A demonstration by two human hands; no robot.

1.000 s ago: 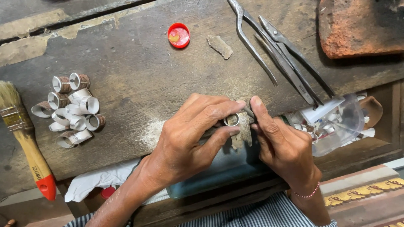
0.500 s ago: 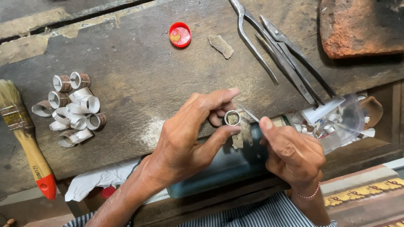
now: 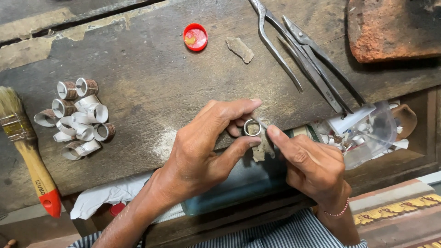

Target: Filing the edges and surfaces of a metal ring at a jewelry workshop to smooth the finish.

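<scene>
A small metal ring (image 3: 252, 127) is sitting at the front edge of the dark wooden bench (image 3: 151, 78), with its round opening facing up to the camera; the left hand (image 3: 206, 147) is holding it, with the thumb pressing from below and the bent fingers closing from above, while the forefinger is stretching out over the top. The right hand (image 3: 312, 165) is lying just beside the ring on its right; its forefinger is pointing at the ring and the other fingers are curling closed around a thin tool (image 3: 265, 124), whose tip is meeting the rim of the ring; the kind of tool I cannot tell. Under the ring a worn wooden peg (image 3: 262, 149) is sticking out from the bench edge. Well apart on the left, a pile of similar rings (image 3: 76, 117) is lying on the bench, and beside it a paintbrush (image 3: 30, 151) with a red handle end; behind the hands, a red bottle cap (image 3: 195, 36), a small grey fragment (image 3: 240, 49) and long steel tongs (image 3: 303, 55) are resting; a clear plastic bag (image 3: 367, 133) is lying to the right.
</scene>
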